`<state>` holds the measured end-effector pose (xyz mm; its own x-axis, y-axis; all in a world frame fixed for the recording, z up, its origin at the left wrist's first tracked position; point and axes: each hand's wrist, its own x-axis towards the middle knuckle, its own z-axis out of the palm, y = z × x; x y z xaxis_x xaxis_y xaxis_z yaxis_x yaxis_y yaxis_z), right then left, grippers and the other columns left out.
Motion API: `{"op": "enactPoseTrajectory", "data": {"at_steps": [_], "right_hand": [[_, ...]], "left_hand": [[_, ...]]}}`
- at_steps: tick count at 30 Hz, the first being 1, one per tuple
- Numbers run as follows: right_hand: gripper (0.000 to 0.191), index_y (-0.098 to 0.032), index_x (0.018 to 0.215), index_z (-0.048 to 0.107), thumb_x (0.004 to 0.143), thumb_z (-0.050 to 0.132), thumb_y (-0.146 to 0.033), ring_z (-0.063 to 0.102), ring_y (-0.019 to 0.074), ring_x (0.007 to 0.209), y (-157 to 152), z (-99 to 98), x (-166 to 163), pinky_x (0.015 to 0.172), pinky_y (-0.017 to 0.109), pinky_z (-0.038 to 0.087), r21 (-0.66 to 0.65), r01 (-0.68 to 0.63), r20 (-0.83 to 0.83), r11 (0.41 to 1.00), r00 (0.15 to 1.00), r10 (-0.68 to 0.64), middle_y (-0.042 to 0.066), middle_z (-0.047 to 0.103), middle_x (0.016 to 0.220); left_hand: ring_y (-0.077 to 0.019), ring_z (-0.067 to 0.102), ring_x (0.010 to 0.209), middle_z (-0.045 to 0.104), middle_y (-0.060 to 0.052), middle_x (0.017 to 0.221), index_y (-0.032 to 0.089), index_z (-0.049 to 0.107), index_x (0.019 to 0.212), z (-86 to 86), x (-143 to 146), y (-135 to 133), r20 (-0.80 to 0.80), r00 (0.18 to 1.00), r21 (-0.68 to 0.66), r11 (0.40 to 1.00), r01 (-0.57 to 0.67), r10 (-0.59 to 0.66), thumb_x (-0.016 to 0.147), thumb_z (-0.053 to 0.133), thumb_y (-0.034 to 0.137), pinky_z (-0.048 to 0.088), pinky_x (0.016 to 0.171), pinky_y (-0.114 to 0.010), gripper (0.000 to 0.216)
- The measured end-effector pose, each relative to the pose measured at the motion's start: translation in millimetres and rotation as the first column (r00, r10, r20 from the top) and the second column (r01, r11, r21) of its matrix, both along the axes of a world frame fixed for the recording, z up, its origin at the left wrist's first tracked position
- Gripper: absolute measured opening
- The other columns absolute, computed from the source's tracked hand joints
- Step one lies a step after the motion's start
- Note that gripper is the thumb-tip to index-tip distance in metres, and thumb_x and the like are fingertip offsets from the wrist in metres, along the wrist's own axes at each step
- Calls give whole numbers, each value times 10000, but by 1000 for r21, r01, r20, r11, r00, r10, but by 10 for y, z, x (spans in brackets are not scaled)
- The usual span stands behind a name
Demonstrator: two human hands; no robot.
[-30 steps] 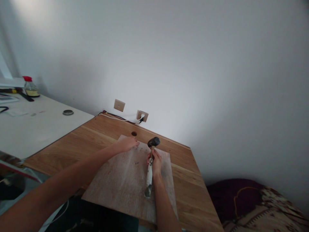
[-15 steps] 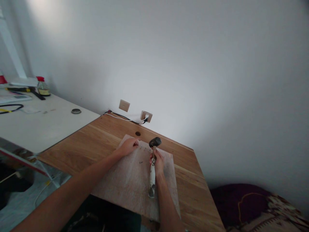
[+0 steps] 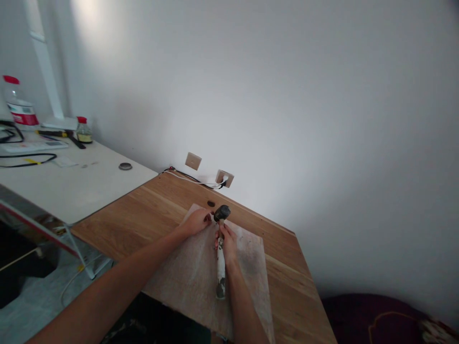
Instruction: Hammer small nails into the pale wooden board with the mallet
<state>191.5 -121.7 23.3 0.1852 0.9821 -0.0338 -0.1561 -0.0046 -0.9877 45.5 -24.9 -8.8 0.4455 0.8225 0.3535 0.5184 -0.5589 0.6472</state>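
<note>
My right hand [image 3: 228, 242] is closed around the upper handle of a hammer [image 3: 221, 270]. The hammer has a dark, blunt head and a worn, pale handle with dark patches. Its head hovers beside the fingertips of my left hand [image 3: 196, 221]. Those fingers are pinched together low over the far part of a thin wooden board [image 3: 193, 267]; whatever they hold is too small or hidden to make out. The board lies on a wooden tabletop [image 3: 143, 210] and reaches its near edge. My right hand and the hammer cover part of the board.
A white table [image 3: 103, 186] adjoins on the left, bearing a ring-shaped item [image 3: 125, 166], a small red-capped jar [image 3: 84, 131], a larger bottle [image 3: 22, 110] and cables. Wall sockets [image 3: 225, 178] with plugged-in cords sit behind the wooden top. Dark purple fabric [image 3: 362, 317] lies at lower right.
The hammer head has moved left relative to the board, closer to my left fingertips. My left hand stays pinched at the board's far part. The camera view has turned slightly left.
</note>
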Motion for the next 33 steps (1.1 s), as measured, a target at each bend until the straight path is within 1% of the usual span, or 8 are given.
{"op": "enactPoseTrajectory", "data": {"at_steps": [3,7,12,16,20,27,33], "right_hand": [[452,-204,738,604,653,741,-627,436,88,309,-13,-41,29,286,222,349,-4,-5,-1,1000,1000,5,-62,552,530],[461,-198,739,610,657,740,-633,449,87,314,-14,-48,39,284,216,352,5,3,-3,1000,1000,-3,-61,560,534],[465,-199,735,606,666,738,-639,439,83,304,-18,-52,16,275,208,321,20,2,-1,1000,1000,-2,-62,563,527],[460,-203,731,599,666,742,-636,443,86,304,-14,-50,20,277,216,337,18,5,-1,1000,1000,-5,-61,562,529],[439,-202,724,600,683,735,-618,449,86,318,-20,-38,26,290,219,353,21,17,-7,1000,1000,-17,-54,565,540],[410,-200,692,588,684,729,-585,444,81,312,-40,-24,-1,285,208,341,23,12,-8,1000,1000,-12,-57,563,530],[429,-194,729,608,670,730,-601,447,88,302,-28,-39,-3,278,214,345,26,-5,4,1000,1000,5,-58,564,523]], "left_hand": [[-207,701,825,763,-54,897,167,669,1113,-3,2,11,22,1000,-11,1000,-2,2,768,605,122,516,802,-300,354],[-205,715,824,771,-55,887,162,657,1175,-9,1,10,62,998,-30,1000,-1,3,762,613,118,527,801,-296,418],[-205,719,820,768,-45,868,171,661,1153,-5,-12,-5,59,998,-13,1000,3,-2,749,602,103,531,793,-290,414],[-199,720,826,771,-54,900,167,655,1153,-3,-9,-13,59,998,1,1000,13,-13,762,585,109,534,783,-283,401],[-201,725,840,777,-66,910,155,657,1147,-6,-6,-11,61,998,-22,1000,13,-12,768,591,101,533,812,-290,389],[-215,732,852,783,-62,884,158,676,1109,24,-12,-12,78,997,-66,998,-5,11,762,618,108,535,828,-303,356],[-215,732,845,780,-49,865,172,676,1097,31,-13,-11,102,995,-84,996,-7,15,749,628,115,539,791,-287,356]]}}
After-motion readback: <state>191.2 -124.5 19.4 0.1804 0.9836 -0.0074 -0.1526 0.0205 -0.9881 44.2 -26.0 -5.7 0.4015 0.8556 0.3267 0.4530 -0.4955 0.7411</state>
